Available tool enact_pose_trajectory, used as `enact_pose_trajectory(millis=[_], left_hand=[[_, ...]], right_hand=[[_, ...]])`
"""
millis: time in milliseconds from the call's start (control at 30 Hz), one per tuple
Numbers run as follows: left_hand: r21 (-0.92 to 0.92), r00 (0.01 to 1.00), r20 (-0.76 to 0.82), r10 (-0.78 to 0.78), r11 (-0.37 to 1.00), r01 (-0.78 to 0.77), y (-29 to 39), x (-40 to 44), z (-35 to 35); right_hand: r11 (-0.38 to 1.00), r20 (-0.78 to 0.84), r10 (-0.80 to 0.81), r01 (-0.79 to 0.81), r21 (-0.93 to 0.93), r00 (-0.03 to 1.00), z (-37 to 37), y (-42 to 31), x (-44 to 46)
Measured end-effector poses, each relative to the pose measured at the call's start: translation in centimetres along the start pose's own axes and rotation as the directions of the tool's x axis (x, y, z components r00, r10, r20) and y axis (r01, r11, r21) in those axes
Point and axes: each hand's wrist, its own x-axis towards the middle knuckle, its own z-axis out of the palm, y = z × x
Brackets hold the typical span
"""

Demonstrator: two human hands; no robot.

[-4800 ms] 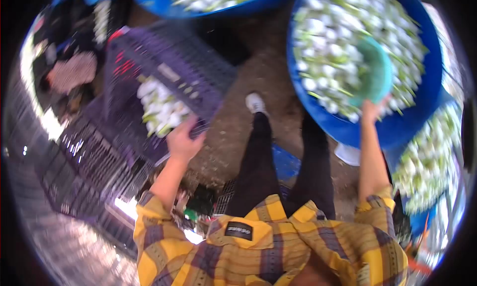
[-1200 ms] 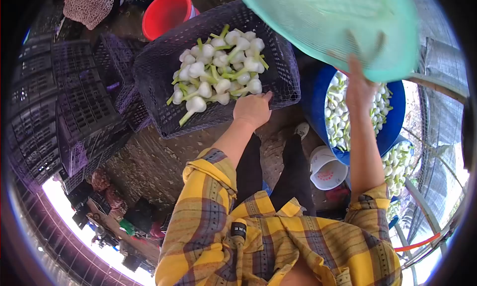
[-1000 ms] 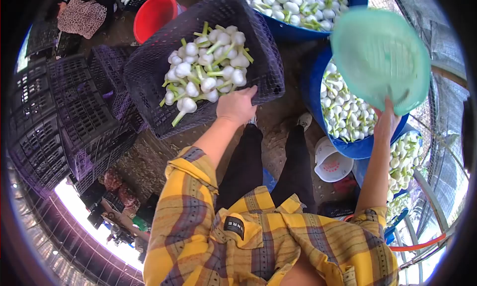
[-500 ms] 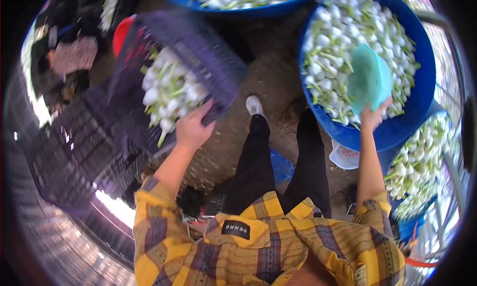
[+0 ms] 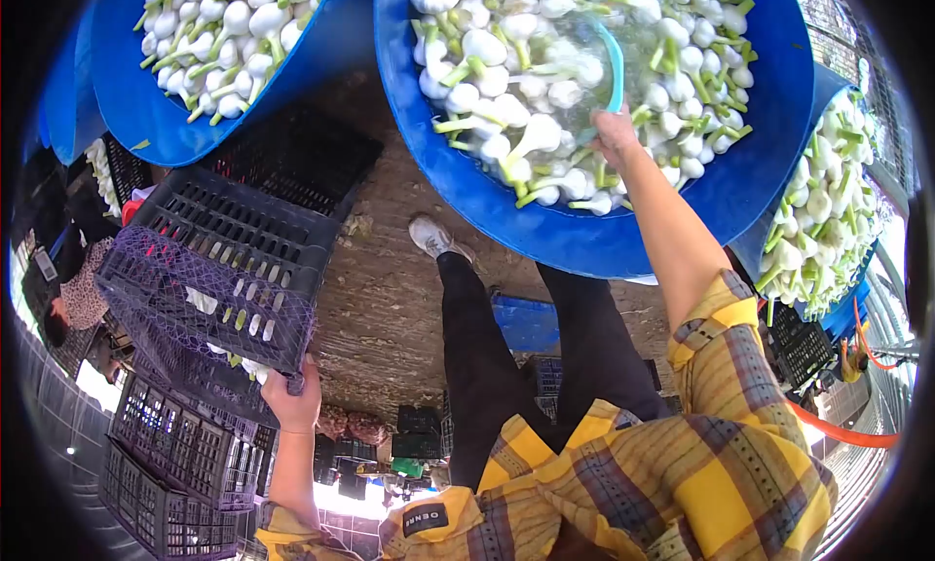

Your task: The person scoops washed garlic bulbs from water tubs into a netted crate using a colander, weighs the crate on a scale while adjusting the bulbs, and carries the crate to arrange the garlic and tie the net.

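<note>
In the head view, my right hand (image 5: 616, 137) grips the rim of a turquoise plastic basin (image 5: 614, 64). That basin is dipped among white garlic bulbs (image 5: 536, 137) with green stems, in a large blue tub (image 5: 623, 254). Water shows around its curved edge, and most of its body is hidden. At lower left, my left hand (image 5: 292, 400) has its fingers wrapped round the lower corner of a black plastic crate (image 5: 234, 230). Purple netting (image 5: 185, 274) covers part of this tilted crate. Garlic bulbs show through its slots and beside my left hand.
A second blue tub (image 5: 146, 137) of garlic stands at upper left. More garlic (image 5: 823, 205) is heaped at right. Stacked black crates (image 5: 185, 439) stand at lower left, near another person (image 5: 83, 288). A blue object (image 5: 526, 322) lies on the floor between my legs.
The turquoise basin has gone from above the garlic down into it. The crate in my left hand has tipped, so its slotted side now faces me. My view has shifted.
</note>
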Motion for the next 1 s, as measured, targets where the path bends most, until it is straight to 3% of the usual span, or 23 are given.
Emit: enact_pose_trajectory(millis=[67,167,200,300,433,533,733,833,1000], left_hand=[[0.003,1.000,-0.002,-0.007,1.000,0.007,0.3,0.2,0.0],[0.006,1.000,0.004,-0.022,1.000,0.022,0.6,0.2,-0.2],[0.023,0.999,0.021,-0.025,0.999,0.024,0.4,0.1,-0.4],[0.025,1.000,-0.009,-0.002,1.000,0.002,0.8,0.2,-0.4],[-0.029,0.992,-0.105,0.076,0.996,-0.079,0.7,0.5,0.3],[0.115,0.998,0.034,-0.058,0.992,0.053,-0.2,-0.4,-0.8],[0.104,0.998,0.006,-0.063,0.993,0.062,1.4,0.1,-1.2],[0.134,0.999,-0.029,0.037,0.990,-0.033,0.9,-0.1,-1.2],[0.065,1.000,0.006,-0.021,0.998,0.020,-0.8,-0.2,-0.7]], right_hand=[[0.998,0.008,0.007,-0.007,0.068,1.000,-0.3,-2.4,-2.8],[0.965,0.147,0.032,-0.069,0.252,0.989,-3.8,-2.1,-4.4],[0.972,0.176,0.078,-0.114,0.204,0.981,-5.2,-2.3,-4.9],[0.928,0.301,0.128,-0.220,0.299,0.945,-8.6,-1.4,-5.1],[0.868,0.249,0.122,-0.225,0.442,0.961,-7.1,-0.8,-5.8],[0.880,0.309,0.106,-0.234,0.414,0.945,-7.2,-1.4,-6.3],[0.877,0.317,0.067,-0.207,0.433,0.946,-9.9,-2.5,-10.3],[0.870,0.309,0.075,-0.214,0.444,0.948,-11.0,-3.0,-12.6],[0.842,0.267,0.028,-0.167,0.513,0.963,-12.2,-2.4,-14.6]])
